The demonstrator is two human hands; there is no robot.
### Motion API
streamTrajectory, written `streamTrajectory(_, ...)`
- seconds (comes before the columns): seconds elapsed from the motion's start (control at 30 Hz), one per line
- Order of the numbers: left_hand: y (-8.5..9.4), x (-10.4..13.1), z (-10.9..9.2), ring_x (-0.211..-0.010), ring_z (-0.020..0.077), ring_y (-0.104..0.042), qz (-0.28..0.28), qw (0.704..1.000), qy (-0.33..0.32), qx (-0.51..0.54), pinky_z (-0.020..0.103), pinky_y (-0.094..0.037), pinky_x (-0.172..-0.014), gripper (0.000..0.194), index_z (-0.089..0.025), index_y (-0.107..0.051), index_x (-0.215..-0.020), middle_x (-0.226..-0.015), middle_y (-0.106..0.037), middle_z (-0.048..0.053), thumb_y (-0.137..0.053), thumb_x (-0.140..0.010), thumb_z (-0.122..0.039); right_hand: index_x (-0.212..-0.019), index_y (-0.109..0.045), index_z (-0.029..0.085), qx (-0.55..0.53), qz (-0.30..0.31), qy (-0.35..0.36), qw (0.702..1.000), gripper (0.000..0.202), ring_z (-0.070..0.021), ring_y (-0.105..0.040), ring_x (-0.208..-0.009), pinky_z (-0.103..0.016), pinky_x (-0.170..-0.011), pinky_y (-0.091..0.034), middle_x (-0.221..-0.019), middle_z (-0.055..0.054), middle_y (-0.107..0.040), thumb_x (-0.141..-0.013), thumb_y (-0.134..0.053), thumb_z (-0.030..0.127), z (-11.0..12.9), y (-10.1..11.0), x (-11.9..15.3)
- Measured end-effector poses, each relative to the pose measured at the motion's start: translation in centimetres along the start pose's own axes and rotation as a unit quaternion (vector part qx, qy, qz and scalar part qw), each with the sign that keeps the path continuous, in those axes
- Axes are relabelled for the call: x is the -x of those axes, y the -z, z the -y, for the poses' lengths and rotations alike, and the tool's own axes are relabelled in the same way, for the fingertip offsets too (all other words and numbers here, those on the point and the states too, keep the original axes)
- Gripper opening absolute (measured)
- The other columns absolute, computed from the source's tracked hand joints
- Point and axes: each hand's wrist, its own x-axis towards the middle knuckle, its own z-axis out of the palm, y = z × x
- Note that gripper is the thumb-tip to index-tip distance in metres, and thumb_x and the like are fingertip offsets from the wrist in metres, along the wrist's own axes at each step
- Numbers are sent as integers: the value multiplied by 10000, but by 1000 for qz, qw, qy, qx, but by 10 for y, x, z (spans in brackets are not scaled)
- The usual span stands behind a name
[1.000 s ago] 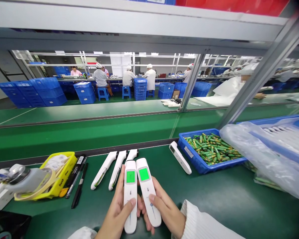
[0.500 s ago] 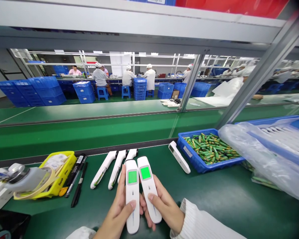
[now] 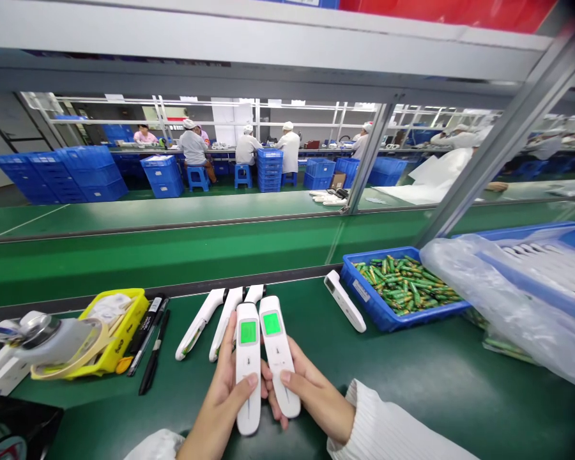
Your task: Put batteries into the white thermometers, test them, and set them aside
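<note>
My left hand (image 3: 227, 391) is closed around a white infrared thermometer (image 3: 248, 374), its thumb on the front below the lit green screen. Beside it, my right hand (image 3: 311, 391) grips a second white infrared thermometer (image 3: 278, 358), thumb likewise on the front; its screen also glows green. The two stand side by side, heads pointing away from me. Behind my left hand, three more white thermometers (image 3: 202, 324) lie on the green bench, one partly hidden by the held ones. Another white thermometer (image 3: 345, 301) rests alone to the right.
At right, a blue tray (image 3: 393, 324) holds green batteries; a plastic bag (image 3: 498, 300) drapes over another blue tray. Left are pens (image 3: 154, 353), a yellow basket (image 3: 137, 305) and a pump bottle (image 3: 60, 342). A metal post (image 3: 503, 128) rises at the bench's back. People work beyond.
Both hands have shifted slightly up and left in the view with the thermometers. Both screens stay lit green, and the things on the bench lie as before.
</note>
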Motion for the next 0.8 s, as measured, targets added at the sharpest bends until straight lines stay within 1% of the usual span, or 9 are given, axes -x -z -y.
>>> streamTrajectory(0.07,1,-2,-2,-1185,224,-480,-68,994,-57,-71,327,-353,-1014,796,-399,-126,-1435,-1284,-527,32,-613,-808,-348,-1217,-431,169,8,6,9,1000,525,-86,-535,-551,-174,-444,-418,-855,-45,-557,-837,-590,494,0,-2,0)
streamTrajectory(0.13,-1,-2,-2,-1275,227,-392,-108,984,-90,-106,297,-340,-1025,762,-387,-177,-1427,-1437,-380,22,-615,-804,-356,-1153,-468,136,30,2,8,1000,484,-77,-520,-526,-160,-417,-386,-852,-66,-577,-863,-541,516,-2,-3,1)
streamTrajectory(0.23,-8,0,0,-1125,267,-534,-117,988,-68,-80,327,-503,-831,899,-381,-68,-1439,-1456,-352,66,-658,-761,-366,-1124,-471,127,103,-12,-1,995,471,-56,-473,-440,-129,-353,-319,-730,-35,-579,-898,-467,540,-7,-3,6)
streamTrajectory(0.27,-10,1,2,-1077,277,-563,-125,987,-62,-75,331,-527,-773,956,-376,-49,-1441,-1452,-354,80,-689,-731,-357,-1136,-470,128,129,-12,-5,992,477,-48,-449,-410,-120,-337,-297,-682,-16,-568,-905,-449,544,-9,-4,7)
streamTrajectory(0.33,-13,2,3,-1084,301,-559,-143,985,-63,-77,344,-534,-770,1012,-358,-70,-1445,-1455,-341,93,-734,-683,-330,-1205,-449,136,159,-7,-20,987,513,-43,-415,-370,-116,-319,-274,-621,6,-555,-913,-417,556,-12,-5,9)
streamTrajectory(0.43,-11,1,4,-1191,310,-488,-141,984,-76,-80,356,-488,-887,966,-337,-126,-1440,-1455,-347,86,-731,-687,-326,-1214,-488,138,190,-22,-36,981,539,-54,-401,-368,-135,-320,-277,-601,8,-550,-900,-424,571,-14,-7,9)
streamTrajectory(0.57,-8,1,3,-1253,289,-440,-124,987,-84,-50,345,-447,-949,937,-350,-114,-1429,-1496,-289,71,-714,-710,-310,-864,-653,90,250,-67,2,966,463,-78,-405,-499,-183,-455,-322,-592,-2,-504,-851,-538,538,-15,-5,8)
streamTrajectory(0.67,-7,1,5,-1259,307,-435,-131,988,-73,-17,367,-463,-932,955,-348,-99,-1432,-1479,-329,88,-718,-705,-313,-639,-607,85,241,-72,-7,968,511,-79,-360,-507,-198,-462,-266,-540,7,-443,-806,-576,567,-16,-4,6)
streamTrajectory(0.8,-6,1,7,-1283,314,-404,-119,990,-70,-23,397,-448,-955,971,-345,-76,-1436,-1432,-403,99,-718,-709,-307,-610,-575,104,164,-53,-36,984,521,-74,-352,-489,-203,-458,-269,-529,13,-451,-732,-632,608,-17,-5,4)
